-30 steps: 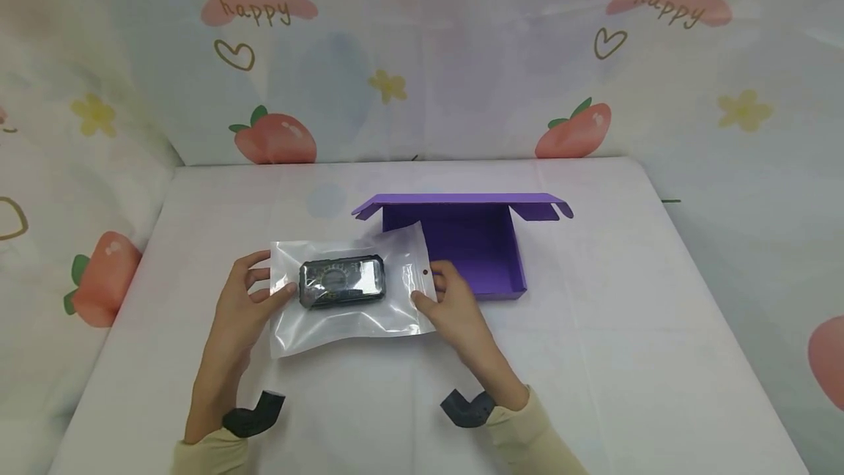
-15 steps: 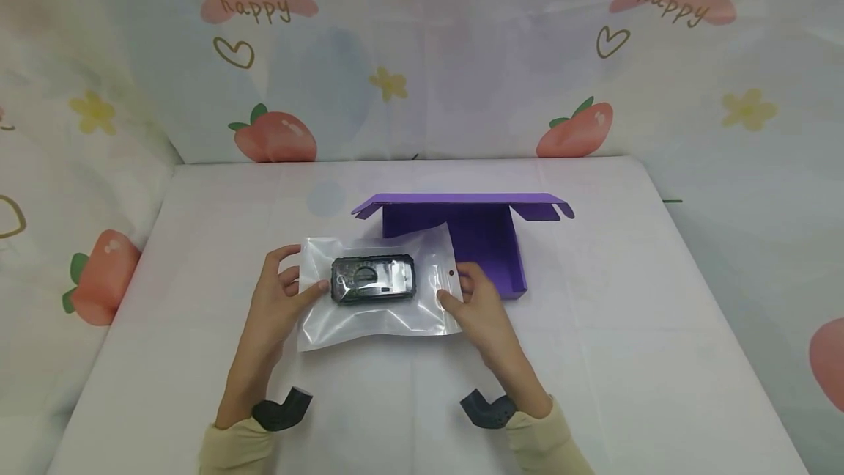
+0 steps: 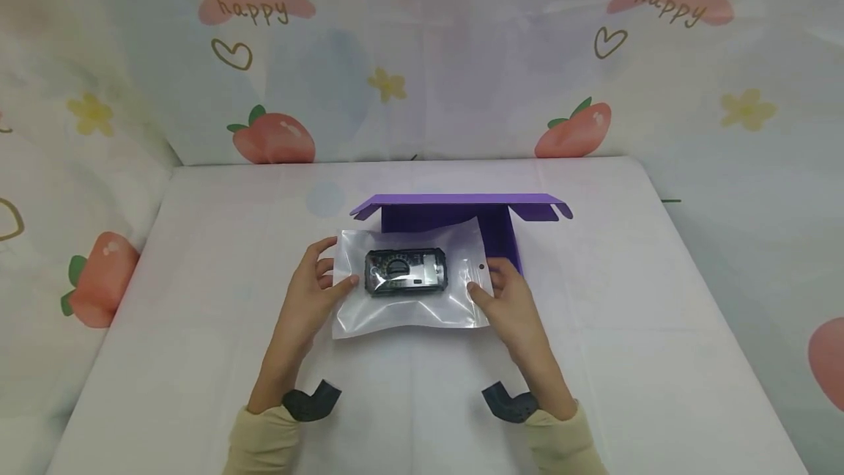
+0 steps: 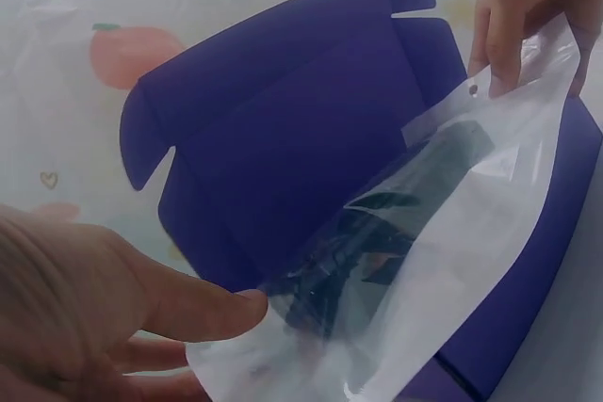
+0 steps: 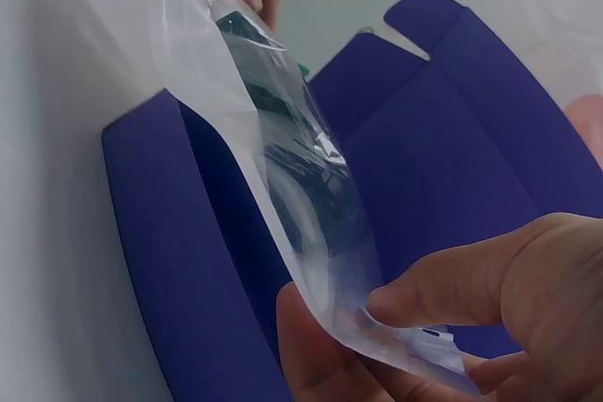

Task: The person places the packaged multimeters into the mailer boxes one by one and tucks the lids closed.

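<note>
A clear-fronted plastic bag (image 3: 455,306) with a white back is stretched between my two hands. Inside lies a dark multimeter (image 3: 405,271) with a round dial and a display, seen through the film. My left hand (image 3: 310,299) pinches the bag's left end, thumb on the clear face and fingers behind. At the other end, close to the small hang hole, my right hand (image 3: 514,310) pinches the bag the same way. An open purple cardboard box (image 3: 504,237) is behind and beneath the bag, which overlaps most of it in the head view.
The box's raised lid (image 4: 292,110) with side flaps stands at the far side. A white cloth (image 3: 659,328) covers the table, and a printed backdrop (image 3: 461,79) hangs behind it. Black wrist mounts (image 3: 313,402) sit on both forearms.
Both hands have carried the bag with the multimeter rightward and slightly away from me, so it now hides more of the purple box. The box has stayed in place.
</note>
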Motion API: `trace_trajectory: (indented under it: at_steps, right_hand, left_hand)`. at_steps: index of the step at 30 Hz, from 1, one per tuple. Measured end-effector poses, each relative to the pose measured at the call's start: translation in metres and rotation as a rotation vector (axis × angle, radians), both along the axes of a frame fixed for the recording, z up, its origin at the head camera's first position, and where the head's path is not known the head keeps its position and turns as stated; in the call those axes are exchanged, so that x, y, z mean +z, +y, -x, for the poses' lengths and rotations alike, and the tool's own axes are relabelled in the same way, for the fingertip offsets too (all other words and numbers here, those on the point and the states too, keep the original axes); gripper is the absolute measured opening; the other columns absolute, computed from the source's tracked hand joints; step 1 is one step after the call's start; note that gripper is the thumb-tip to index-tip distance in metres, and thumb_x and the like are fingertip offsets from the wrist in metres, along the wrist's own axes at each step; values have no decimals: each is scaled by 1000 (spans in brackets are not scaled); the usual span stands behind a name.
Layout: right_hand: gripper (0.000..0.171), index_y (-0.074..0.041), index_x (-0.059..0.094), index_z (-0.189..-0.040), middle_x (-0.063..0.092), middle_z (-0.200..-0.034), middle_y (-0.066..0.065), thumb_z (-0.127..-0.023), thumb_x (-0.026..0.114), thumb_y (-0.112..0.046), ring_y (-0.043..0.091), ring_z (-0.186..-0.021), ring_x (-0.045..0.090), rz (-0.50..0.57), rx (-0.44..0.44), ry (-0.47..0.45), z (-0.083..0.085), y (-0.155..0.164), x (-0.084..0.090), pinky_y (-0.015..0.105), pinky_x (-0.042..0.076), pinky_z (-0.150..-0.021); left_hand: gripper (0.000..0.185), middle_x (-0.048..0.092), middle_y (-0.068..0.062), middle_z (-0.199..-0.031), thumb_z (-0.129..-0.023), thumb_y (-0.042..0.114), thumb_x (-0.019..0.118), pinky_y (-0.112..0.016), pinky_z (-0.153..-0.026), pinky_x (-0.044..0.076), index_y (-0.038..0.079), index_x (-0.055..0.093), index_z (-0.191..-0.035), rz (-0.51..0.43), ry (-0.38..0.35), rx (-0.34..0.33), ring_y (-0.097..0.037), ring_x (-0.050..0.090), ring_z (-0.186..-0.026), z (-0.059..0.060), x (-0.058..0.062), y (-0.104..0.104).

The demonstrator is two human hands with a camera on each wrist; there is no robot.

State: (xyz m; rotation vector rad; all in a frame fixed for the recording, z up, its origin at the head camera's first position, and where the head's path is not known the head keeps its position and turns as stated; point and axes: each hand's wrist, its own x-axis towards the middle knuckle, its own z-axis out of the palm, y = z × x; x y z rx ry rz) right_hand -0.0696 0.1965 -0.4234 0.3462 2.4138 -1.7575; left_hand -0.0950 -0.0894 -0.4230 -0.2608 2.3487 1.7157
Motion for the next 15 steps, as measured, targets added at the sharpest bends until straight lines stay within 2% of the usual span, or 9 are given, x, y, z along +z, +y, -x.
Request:
trace_trajectory:
  at_steps: [4, 8, 11, 15]
  right_hand:
    - [45, 5, 52, -139, 70, -126, 31, -97, 64, -3, 26, -101, 75, -55, -10, 12, 1, 7, 2, 18, 54, -71]
    - [47, 6, 52, -141, 69, -129, 31, -97, 64, -4, 34, -114, 72, -119, -14, 21, 3, 13, 4, 15, 53, -77]
    - [48, 8, 52, -142, 68, -129, 31, -97, 64, -5, 35, -118, 70, -163, -18, 23, 5, 17, 5, 14, 52, -79]
    - [47, 7, 53, -141, 69, -129, 30, -97, 64, -6, 32, -116, 70, -195, -36, 10, 7, 22, 6, 12, 49, -77]
  left_hand:
    - [77, 60, -20, -143, -95, 5, 73, -30, -82, 54, 19, 36, -161, 88, -8, -39, -32, 67, -110, 1, 1, 9]
    - [77, 58, -19, -143, -95, 10, 74, -27, -76, 48, 21, 36, -162, 169, 15, -72, -29, 63, -106, 3, 2, 19]
    - [78, 58, -20, -143, -94, 11, 74, -30, -76, 49, 18, 36, -162, 218, 51, -82, -30, 63, -107, 5, 1, 25]
    - [78, 60, -22, -145, -95, 10, 72, -42, -86, 53, 11, 33, -163, 255, 83, -88, -33, 65, -112, 8, 1, 33]
